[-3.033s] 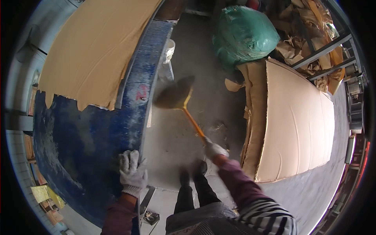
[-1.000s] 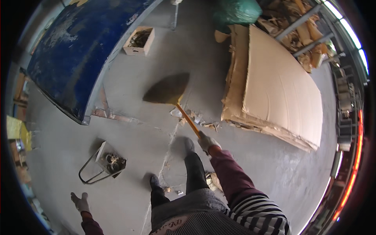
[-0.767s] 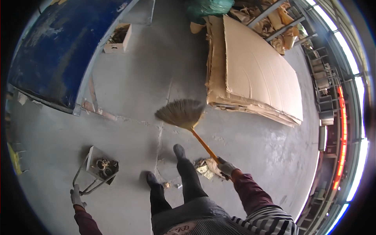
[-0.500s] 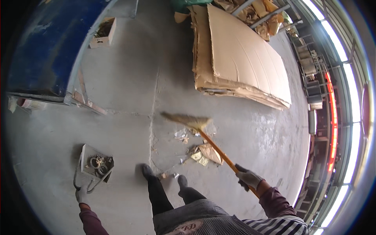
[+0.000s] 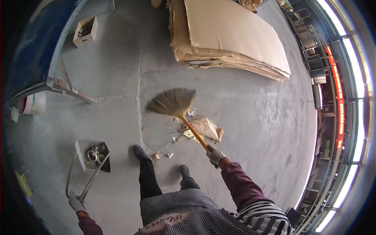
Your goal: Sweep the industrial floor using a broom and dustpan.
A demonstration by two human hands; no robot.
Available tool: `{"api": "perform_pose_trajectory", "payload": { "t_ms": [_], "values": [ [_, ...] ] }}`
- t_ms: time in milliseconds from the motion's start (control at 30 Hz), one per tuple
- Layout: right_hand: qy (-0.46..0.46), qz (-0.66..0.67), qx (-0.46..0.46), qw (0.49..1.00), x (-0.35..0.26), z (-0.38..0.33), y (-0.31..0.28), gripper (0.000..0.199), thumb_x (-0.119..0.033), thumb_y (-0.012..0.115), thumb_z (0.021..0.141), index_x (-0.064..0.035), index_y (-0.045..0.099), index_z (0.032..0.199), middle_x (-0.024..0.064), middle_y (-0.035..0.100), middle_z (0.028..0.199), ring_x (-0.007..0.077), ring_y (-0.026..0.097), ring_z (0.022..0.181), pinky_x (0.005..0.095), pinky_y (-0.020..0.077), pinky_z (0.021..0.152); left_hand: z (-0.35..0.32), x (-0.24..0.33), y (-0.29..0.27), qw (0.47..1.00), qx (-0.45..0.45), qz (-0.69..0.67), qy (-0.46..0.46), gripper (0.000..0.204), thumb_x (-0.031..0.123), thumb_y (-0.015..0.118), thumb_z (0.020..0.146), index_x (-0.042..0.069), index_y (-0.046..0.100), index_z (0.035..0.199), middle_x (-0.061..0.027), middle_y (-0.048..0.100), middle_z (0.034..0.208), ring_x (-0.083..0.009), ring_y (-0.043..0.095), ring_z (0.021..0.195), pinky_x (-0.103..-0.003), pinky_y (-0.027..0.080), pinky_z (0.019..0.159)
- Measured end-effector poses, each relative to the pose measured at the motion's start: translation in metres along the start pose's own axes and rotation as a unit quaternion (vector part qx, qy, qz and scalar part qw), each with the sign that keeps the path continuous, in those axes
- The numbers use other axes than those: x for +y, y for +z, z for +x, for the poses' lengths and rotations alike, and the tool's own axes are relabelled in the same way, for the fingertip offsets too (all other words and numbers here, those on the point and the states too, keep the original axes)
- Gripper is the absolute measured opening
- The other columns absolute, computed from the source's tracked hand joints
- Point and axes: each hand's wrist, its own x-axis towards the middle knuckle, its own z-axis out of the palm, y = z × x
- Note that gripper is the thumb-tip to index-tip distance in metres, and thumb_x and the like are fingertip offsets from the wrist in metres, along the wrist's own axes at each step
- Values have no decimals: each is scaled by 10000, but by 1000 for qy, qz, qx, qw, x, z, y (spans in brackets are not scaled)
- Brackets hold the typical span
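Note:
In my gloved right hand (image 5: 215, 155) is the orange handle of a broom (image 5: 194, 134). Its fanned bristles (image 5: 172, 101) are over the floor, beyond crumpled brown paper (image 5: 205, 129) and small litter scraps. My gloved left hand (image 5: 76, 202) is closed on the bent metal handle of a dustpan (image 5: 80, 153), which stands left of my feet. Inside the pan lie ring-shaped pieces (image 5: 93, 154) and loose debris. Whether the bristles touch the floor is hard to tell.
A thick stack of cardboard sheets (image 5: 239, 35) lies ahead. At far left stands a large blue metal structure (image 5: 35, 58) with a protruding leg frame (image 5: 72, 89), a white bucket (image 5: 35, 103) and an open box (image 5: 85, 33) near it. Shelving (image 5: 313, 64) lines the right side.
My right hand and the broom have swung left relative to the litter, and the bristles now show as a wide fan. The whole view has shifted; the dustpan is still in my left hand.

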Motion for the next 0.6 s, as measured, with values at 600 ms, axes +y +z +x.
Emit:
{"api": "perform_pose_trajectory", "payload": {
  "t_ms": [600],
  "values": [
    [-185, -356, -49, 915, 249, -158, -16, 499, -355, 399, 937, -309, 333, 1430, 239, 654, 982, 399, 657, 873, 494, 499, 755, -347, -334, -207, 973, 155, -113, -126, 342, 500, 622, 798, 180, 516, 858, 7, 417, 737, -144, 391, 587, -349, 316, 487]
  ]
}}
